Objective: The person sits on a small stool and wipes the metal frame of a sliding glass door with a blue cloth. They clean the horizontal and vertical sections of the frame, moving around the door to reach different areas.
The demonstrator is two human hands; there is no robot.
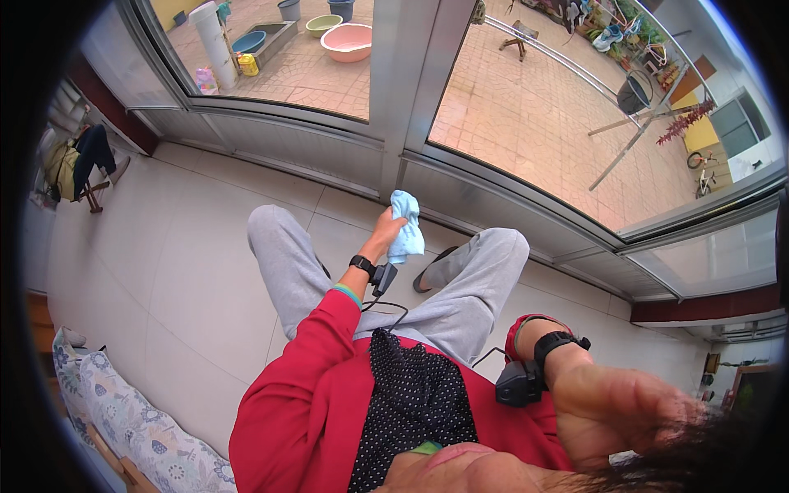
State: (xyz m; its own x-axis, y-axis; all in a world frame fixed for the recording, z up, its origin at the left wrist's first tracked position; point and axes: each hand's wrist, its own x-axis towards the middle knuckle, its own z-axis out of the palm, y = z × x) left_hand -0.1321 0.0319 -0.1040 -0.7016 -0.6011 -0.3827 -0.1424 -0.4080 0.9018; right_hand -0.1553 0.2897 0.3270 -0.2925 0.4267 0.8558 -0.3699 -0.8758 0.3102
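Observation:
My left hand (389, 227) is closed around a crumpled light-blue cloth (405, 237), held out above the floor between my knees. Part of the cloth sticks up past my fingers and part hangs below them. Raised beside my head at the lower right, my right hand (607, 403) shows its palm. Dark hair hides its fingertips, so whether they grip anything cannot be seen. Each wrist wears a black strap with a small black device, the left one (383, 279) and the right one (519, 383), and a cable runs from each.
Metal-framed glass panels (394, 148) stand close in front of my knees. Behind the glass lies a paved yard with basins (347, 43), a bucket (633, 93) and a metal rack. A seated person's legs (95, 157) show at far left. A floral cushion (132, 416) lies at lower left.

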